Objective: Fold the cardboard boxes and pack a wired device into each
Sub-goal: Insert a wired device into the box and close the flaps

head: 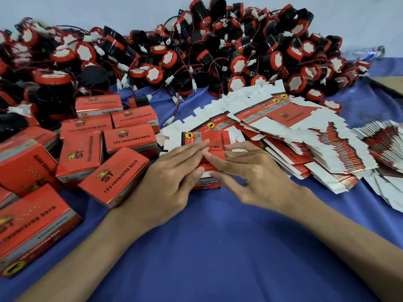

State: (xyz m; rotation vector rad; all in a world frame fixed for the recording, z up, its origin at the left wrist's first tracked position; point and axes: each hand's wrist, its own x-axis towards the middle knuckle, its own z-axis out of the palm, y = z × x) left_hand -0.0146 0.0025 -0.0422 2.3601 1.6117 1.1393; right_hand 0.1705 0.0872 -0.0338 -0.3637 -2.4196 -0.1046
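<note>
We hold a red cardboard box (218, 154) between our two hands, low over the blue cloth (207, 247). Our left hand (174, 184) lies on its left side, fingers nearly straight across the top and thumb bent against the front face, so the box is pinched between them. Our right hand (253, 177) meets it from the other side, its thumb and gently curved fingers nipping a red panel of the box. A printed flap (204, 137) stands open just beyond our fingertips. We cannot tell whether anything lies inside.

Just left of our left hand sit closed boxes (113, 175) marked "12v reversing horn", one touching the wrist. Beyond and to the right of our right hand spreads a fanned heap of flat box blanks (294, 149), white sides and red sides mixed. Further out, past both hands, rises a pile of red-and-black wired horns (196, 51) with white plugs.
</note>
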